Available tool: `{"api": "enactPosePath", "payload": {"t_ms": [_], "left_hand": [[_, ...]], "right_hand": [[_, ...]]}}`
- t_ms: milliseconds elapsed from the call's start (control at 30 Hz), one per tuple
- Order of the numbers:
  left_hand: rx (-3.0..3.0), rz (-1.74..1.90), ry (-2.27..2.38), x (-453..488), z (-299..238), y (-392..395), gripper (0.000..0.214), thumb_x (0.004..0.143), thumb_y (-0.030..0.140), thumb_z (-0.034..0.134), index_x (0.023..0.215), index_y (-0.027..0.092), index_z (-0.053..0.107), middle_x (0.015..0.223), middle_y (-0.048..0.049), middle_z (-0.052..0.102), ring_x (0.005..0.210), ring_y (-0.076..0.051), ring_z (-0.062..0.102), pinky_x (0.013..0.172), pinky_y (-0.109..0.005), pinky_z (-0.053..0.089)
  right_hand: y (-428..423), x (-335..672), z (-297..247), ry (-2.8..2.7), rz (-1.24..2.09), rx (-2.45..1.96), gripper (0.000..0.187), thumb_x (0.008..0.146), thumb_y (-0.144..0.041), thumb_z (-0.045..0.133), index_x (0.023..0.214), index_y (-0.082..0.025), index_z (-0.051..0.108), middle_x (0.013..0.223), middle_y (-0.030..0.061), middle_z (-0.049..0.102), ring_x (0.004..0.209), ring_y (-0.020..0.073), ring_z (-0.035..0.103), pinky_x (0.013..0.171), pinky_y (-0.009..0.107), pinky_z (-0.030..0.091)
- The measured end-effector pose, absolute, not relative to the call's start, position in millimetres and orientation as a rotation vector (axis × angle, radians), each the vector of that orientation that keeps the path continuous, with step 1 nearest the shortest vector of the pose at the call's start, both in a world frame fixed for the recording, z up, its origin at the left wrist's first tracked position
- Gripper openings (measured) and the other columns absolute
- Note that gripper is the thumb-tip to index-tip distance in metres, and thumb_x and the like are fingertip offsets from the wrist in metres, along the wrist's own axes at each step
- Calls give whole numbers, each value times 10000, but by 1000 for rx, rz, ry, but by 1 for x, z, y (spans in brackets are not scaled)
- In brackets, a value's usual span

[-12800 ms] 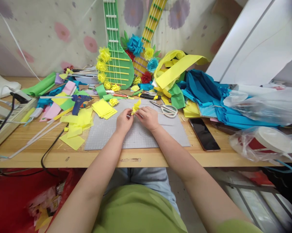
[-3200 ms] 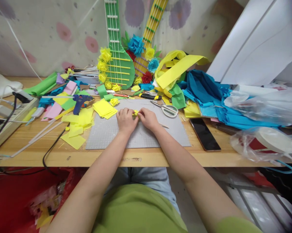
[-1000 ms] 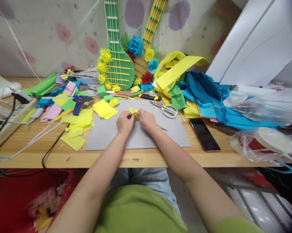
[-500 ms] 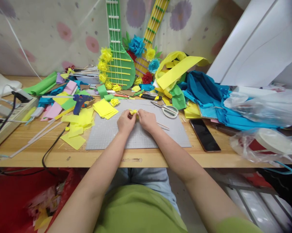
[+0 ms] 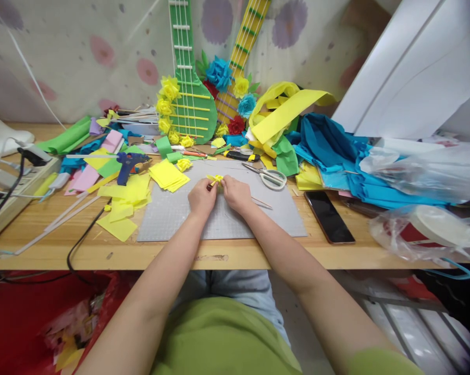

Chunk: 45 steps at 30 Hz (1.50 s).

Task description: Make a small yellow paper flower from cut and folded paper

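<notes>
Over the grey cutting mat, my left hand and my right hand meet at a small yellow paper flower. Fingers of both hands are closed on it, and they cover most of its lower part. A thin wooden stick lies on the mat just right of my right hand. White-handled scissors rest at the mat's upper right. A finished-looking yellow paper rose and a stack of yellow paper squares sit to the left of my hands.
A blue glue gun stands among paper scraps at left, near a power strip. Behind, green and yellow paper-covered instruments lean on the wall. A phone, blue crepe paper and a plastic-wrapped roll are at right.
The fingers have shifted slightly around the yellow paper flower, and a little more of its petals shows above them. The items on the table stay where they were.
</notes>
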<state>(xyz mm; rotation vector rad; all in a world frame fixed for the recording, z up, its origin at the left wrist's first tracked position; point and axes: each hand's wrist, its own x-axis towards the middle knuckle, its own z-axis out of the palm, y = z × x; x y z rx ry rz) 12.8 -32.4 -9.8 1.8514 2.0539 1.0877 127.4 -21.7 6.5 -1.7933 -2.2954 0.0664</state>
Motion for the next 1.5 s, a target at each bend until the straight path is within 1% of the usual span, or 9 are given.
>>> {"api": "enactPosePath", "payload": {"t_ms": [200, 400, 533, 733, 900, 1067, 1233, 1333, 1500], "left_hand": [[1826, 1068, 2077, 14, -9, -33, 164, 798, 354, 486, 784, 219, 578, 802, -6, 650, 724, -145, 578, 602, -249, 346], [1803, 1056, 2085, 16, -8, -33, 173, 780, 344, 506, 881, 231, 589, 875, -3, 657, 764, -140, 587, 651, -246, 368], [1881, 1007, 2082, 14, -9, -33, 190, 796, 360, 482, 846, 238, 619, 897, -10, 662, 806, -153, 585, 654, -253, 366], [1843, 1001, 2106, 11, -10, -32, 193, 788, 345, 491, 797, 241, 653, 846, -13, 679, 768, -170, 593, 628, -270, 362], [1796, 1030, 2108, 12, -9, -33, 205, 779, 361, 499, 806, 244, 665, 851, -21, 686, 774, -173, 597, 634, -271, 373], [1731, 1024, 2128, 13, -7, -34, 190, 758, 342, 515, 787, 239, 672, 842, -22, 691, 769, -180, 603, 632, -276, 380], [1701, 1050, 2135, 13, -5, -35, 195, 748, 331, 517, 801, 229, 674, 863, -27, 692, 791, -183, 609, 656, -278, 391], [1698, 1060, 2128, 15, -4, -35, 202, 749, 338, 514, 821, 229, 669, 881, -28, 690, 799, -181, 607, 665, -276, 391], [1649, 1053, 2109, 14, -2, -36, 217, 788, 335, 459, 792, 236, 653, 791, -16, 672, 733, -159, 584, 642, -262, 376]], "right_hand": [[-22, 128, 10, -2319, 58, -1796, 338, 934, -329, 192, 1031, -188, 483, 965, 68, 650, 841, 183, 599, 647, 256, 341], [-23, 127, 10, -2343, 46, -1792, 350, 934, -330, 185, 1049, -189, 484, 1006, 75, 642, 879, 181, 592, 683, 256, 347], [-23, 127, 10, -2349, 30, -1773, 338, 935, -326, 192, 1033, -187, 485, 989, 69, 646, 867, 179, 592, 670, 252, 346], [-22, 129, 9, -2406, 37, -1638, 308, 927, -345, 243, 1011, -183, 491, 980, 65, 646, 861, 172, 589, 667, 249, 345], [-23, 128, 11, -2369, 17, -1695, 332, 924, -343, 243, 1005, -183, 522, 958, 73, 652, 861, 179, 588, 667, 249, 333], [-23, 127, 11, -2386, 5, -1647, 322, 910, -339, 274, 982, -182, 545, 944, 76, 657, 853, 178, 577, 668, 249, 310], [-22, 127, 9, -2367, -14, -1609, 315, 904, -334, 282, 935, -188, 559, 927, 65, 658, 859, 174, 567, 660, 247, 299], [-23, 127, 9, -2343, -21, -1632, 302, 904, -332, 287, 943, -198, 555, 927, 58, 657, 863, 171, 566, 659, 248, 299], [-23, 125, 8, -2321, -36, -1692, 311, 913, -344, 277, 977, -201, 545, 937, 64, 651, 866, 174, 564, 652, 253, 302]]}}
